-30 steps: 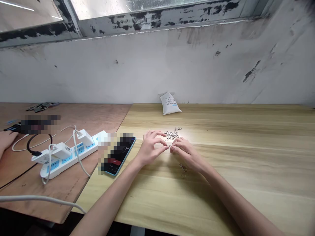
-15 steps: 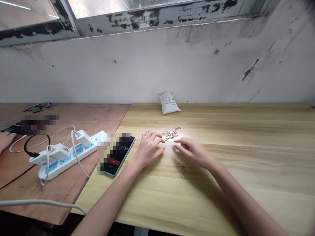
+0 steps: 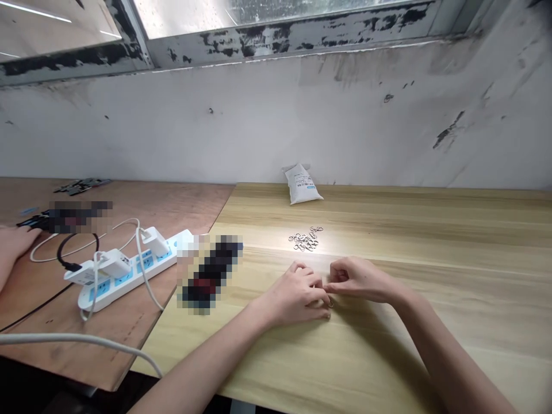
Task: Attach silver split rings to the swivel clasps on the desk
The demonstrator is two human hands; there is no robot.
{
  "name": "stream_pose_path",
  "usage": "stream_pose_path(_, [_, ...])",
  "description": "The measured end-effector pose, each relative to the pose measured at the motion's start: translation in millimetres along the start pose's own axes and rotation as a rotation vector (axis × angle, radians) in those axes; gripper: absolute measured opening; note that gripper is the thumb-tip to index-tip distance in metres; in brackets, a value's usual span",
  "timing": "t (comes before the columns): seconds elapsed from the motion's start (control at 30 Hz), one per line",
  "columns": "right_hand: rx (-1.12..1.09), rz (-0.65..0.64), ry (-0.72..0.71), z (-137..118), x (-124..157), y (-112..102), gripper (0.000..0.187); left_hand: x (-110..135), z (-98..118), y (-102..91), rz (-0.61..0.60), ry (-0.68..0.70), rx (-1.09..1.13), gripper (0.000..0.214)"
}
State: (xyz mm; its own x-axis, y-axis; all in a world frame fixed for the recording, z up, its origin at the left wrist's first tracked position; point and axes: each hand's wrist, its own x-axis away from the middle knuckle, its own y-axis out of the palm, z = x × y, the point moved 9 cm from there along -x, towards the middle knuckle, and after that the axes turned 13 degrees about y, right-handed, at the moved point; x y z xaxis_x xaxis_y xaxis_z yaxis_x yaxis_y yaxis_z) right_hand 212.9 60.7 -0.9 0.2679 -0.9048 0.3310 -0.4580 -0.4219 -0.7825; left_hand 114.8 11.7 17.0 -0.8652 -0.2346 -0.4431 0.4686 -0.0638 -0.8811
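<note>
Silvery metal clasps, shiny, loosely heaped. Wearer's side of heap: left hand, fingers bent, parted; right hand, fingertips pinched, can't tell on what.

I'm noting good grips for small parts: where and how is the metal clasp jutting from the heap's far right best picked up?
The clasp is probably best pinched at its free right end, between thumb and forefinger of the right hand, coming from the right. It juts beyond the heap, its left end close to other pieces. Its fine details are too small to make out.
</note>
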Motion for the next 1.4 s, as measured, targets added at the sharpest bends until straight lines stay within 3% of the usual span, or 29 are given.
stream_pose_path(0.27, [-0.014,-0.030,0.037,3.4,-2.6,4.0,0.028,8.6,-16.4,-5.3,-0.022,-0.075,-0.043,0.013])
stream_pose_path(0.47, [0.053,0.194,-0.015,-3.0,-6.1,-6.5,0.026,23.4,-46.8,-26.1,-0.030,-0.214,-0.065,0.014])
stream_pose_path(0.63, [0.076,0.244,-0.024,-4.5,-5.8,-8.4,0.025,35.1,-62.5,-44.0,0.026,-0.310,-0.069,0.017])
stream_pose_path(0.87, [0.073,0.219,-0.002,-6.8,-5.2,-2.3,0.010,37.4,-65.1,-35.8,-0.068,-0.327,-0.010,0.011])
stream_pose_path(1.17, [-0.037,0.150,-0.018,0.4,-12.2,8.2,0.004,33.1,-61.2,-29.8,0.001,-0.402,0.015,0.019])
stream_pose_path(1.4, [-0.065,0.108,-0.068,-8.6,-9.5,10.8,0.006,29.1,-62.4,-20.4,0.043,-0.414,0.028,0.006])
